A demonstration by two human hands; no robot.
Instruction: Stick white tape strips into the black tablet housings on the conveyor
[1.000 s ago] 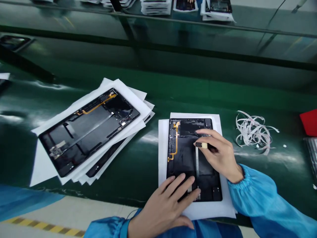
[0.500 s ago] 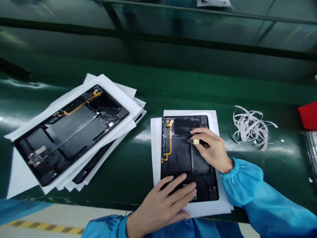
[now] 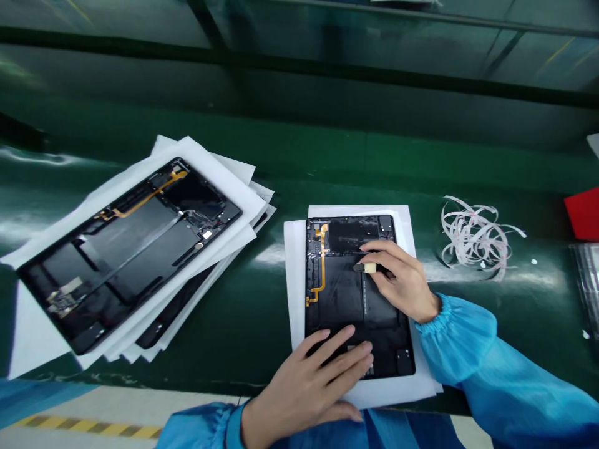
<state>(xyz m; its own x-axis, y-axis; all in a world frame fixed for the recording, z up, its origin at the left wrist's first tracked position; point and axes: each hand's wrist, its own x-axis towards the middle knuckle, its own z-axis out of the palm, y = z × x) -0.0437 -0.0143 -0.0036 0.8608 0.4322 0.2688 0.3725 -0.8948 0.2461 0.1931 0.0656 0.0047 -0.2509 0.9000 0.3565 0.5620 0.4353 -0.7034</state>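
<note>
An opened black tablet chassis (image 3: 344,293) with an orange flex cable lies on white paper sheets (image 3: 294,274) on the green belt. My left hand (image 3: 313,386) rests flat on its near end, fingers spread, holding it down. My right hand (image 3: 397,277) is closed on a small dark tool with a cream band (image 3: 367,268), its tip touching the upper middle of the chassis beside a thin vertical strip.
A stack of similar tablet chassis (image 3: 126,243) layered with white paper sits at the left. A tangle of peeled white strips (image 3: 472,237) lies to the right, a red object (image 3: 584,215) at the far right edge. A dark rail runs across the back.
The view has shifted slightly, so everything sits a little lower-left. My right hand with the tool has crept a little up the strip. My left hand stays pressed on the chassis.
</note>
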